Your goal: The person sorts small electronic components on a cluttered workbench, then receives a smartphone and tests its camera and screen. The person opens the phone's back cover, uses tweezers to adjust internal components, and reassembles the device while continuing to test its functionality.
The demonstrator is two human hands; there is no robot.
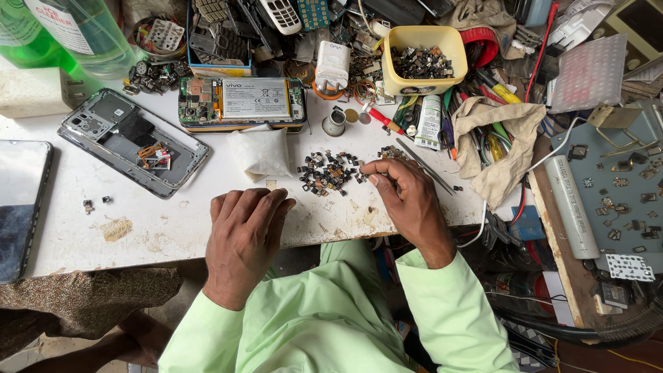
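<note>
My left hand rests flat, palm down, on the near edge of the white worktable, holding nothing. My right hand has its fingers curled and its fingertips pinched at the right edge of a small pile of tiny dark and copper-coloured parts. Whether a part is between the fingertips is too small to tell. A pair of metal tweezers lies just beyond the right hand. A folded white cloth pad sits left of the pile.
An opened phone with its battery showing lies behind the pad, a grey phone back cover to the left, a dark screen at far left. A yellow tub of small parts, tools, a beige rag and green bottles crowd the back.
</note>
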